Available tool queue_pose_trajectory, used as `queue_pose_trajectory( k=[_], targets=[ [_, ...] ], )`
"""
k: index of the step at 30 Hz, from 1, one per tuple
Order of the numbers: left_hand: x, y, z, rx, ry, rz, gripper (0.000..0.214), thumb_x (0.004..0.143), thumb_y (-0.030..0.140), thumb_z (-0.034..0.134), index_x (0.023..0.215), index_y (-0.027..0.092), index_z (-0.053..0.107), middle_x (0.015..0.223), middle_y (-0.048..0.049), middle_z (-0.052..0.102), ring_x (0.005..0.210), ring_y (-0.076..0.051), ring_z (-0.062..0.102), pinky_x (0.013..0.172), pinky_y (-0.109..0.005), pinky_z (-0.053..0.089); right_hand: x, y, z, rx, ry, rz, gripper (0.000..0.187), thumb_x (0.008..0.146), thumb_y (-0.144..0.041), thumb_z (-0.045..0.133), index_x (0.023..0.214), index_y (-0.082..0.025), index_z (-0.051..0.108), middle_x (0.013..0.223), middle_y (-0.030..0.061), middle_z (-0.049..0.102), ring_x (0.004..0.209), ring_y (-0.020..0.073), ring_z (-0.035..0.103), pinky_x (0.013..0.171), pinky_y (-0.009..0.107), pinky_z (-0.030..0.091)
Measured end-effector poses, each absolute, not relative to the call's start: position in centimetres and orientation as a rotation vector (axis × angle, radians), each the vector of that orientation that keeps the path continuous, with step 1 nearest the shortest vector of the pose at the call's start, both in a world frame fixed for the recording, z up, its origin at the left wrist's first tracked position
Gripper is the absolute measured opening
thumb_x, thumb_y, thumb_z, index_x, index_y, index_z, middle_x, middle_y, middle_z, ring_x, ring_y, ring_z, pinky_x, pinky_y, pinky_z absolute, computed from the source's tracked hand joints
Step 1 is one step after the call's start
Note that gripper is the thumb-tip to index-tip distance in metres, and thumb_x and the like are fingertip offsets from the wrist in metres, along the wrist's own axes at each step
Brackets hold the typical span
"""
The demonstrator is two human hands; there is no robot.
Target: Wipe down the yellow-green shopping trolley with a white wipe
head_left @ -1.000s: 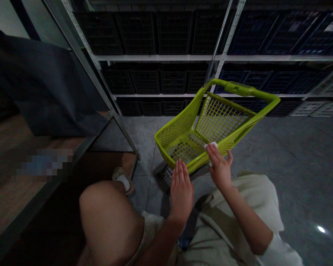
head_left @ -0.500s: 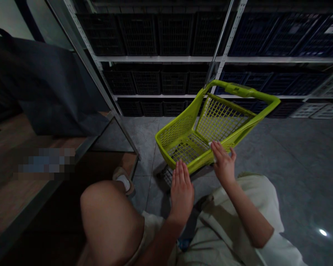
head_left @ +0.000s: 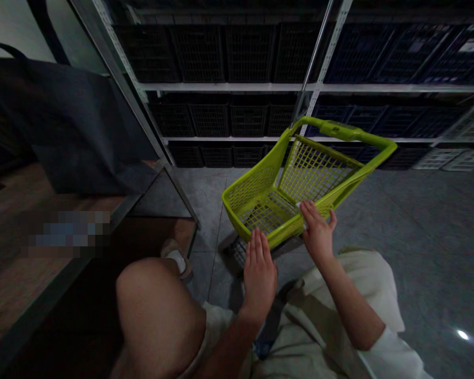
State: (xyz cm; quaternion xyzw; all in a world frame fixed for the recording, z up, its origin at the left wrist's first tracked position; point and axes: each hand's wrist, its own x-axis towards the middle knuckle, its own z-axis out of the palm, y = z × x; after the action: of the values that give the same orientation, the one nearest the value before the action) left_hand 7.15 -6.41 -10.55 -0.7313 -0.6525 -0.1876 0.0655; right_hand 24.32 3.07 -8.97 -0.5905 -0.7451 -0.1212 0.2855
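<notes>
One green shopping cart (head_left: 276,160) stands at the centre of the frame, its lower base partly hidden. Two hands meet its near side: the left hand (head_left: 259,276) has straight fingers laid close together at the rim, palm unseen; the right hand (head_left: 318,234) holds one white wad (head_left: 299,205) against the side, mostly covered, so cloth or paper I cannot tell. Four black crates (head_left: 197,52) fill the upper shelf left of the post, dim inside. One dark bag (head_left: 90,131), upper left, is cut off.
</notes>
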Motion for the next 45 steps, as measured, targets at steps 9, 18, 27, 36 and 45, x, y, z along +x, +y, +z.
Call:
queue_pose_trajectory(
  k=[9,18,27,36,45],
  targets=[
    [6.9,-6.5,-10.8,-2.196,-1.961,-0.546,0.065,0.089,0.012,0.048,0.149,-0.003,0.030,0.159,-0.0242,0.029,0.149,-0.030,0.026,0.119,-0.045,0.035,21.4,-0.7,-9.9,-1.080,-2.372,-0.190,0.083,0.071,0.002,0.038,0.150,-0.025,0.037,0.147,0.0065,0.053,0.139,0.0177,0.045,0.121,0.049,0.006],
    [7.2,-6.5,-10.9,-2.195,-1.952,-0.594,0.068,0.089,0.012,0.049,0.151,-0.002,0.025,0.158,-0.0249,0.030,0.150,-0.031,0.025,0.119,-0.046,0.035,22.6,0.8,-10.0,-1.417,-2.104,-0.256,0.093,0.061,0.001,0.043,0.151,-0.021,0.035,0.150,0.0097,0.049,0.143,0.0229,0.041,0.119,0.051,0.016],
    [7.1,-6.5,-10.9,-2.194,-1.942,-0.567,0.073,0.088,0.012,0.051,0.152,-0.003,0.021,0.159,-0.0255,0.028,0.149,-0.031,0.025,0.118,-0.046,0.036,24.7,2.0,-9.0,-1.344,-2.184,-0.194,0.083,0.066,0.002,0.040,0.144,-0.026,0.045,0.146,0.0056,0.055,0.137,0.0201,0.048,0.119,0.054,0.006],
    [7.2,-6.5,-11.2,-2.188,-1.926,-0.597,0.071,0.087,0.009,0.050,0.152,-0.002,0.024,0.157,-0.0255,0.032,0.149,-0.031,0.025,0.118,-0.047,0.036,19.4,-1.8,-10.3,-1.113,-2.352,-0.171,0.081,0.068,0.002,0.040,0.147,-0.019,0.042,0.149,0.0091,0.051,0.143,0.0179,0.040,0.120,0.047,0.015],
    [7.3,-6.6,-10.6,-2.226,-1.960,-0.610,0.072,0.089,0.015,0.051,0.153,-0.002,0.021,0.159,-0.0245,0.027,0.149,-0.032,0.025,0.118,-0.046,0.036,26.4,3.6,-9.1,-1.467,-2.069,-0.290,0.086,0.064,0.000,0.043,0.147,-0.024,0.042,0.147,0.0081,0.053,0.140,0.0227,0.044,0.119,0.055,0.013]
  ],
)
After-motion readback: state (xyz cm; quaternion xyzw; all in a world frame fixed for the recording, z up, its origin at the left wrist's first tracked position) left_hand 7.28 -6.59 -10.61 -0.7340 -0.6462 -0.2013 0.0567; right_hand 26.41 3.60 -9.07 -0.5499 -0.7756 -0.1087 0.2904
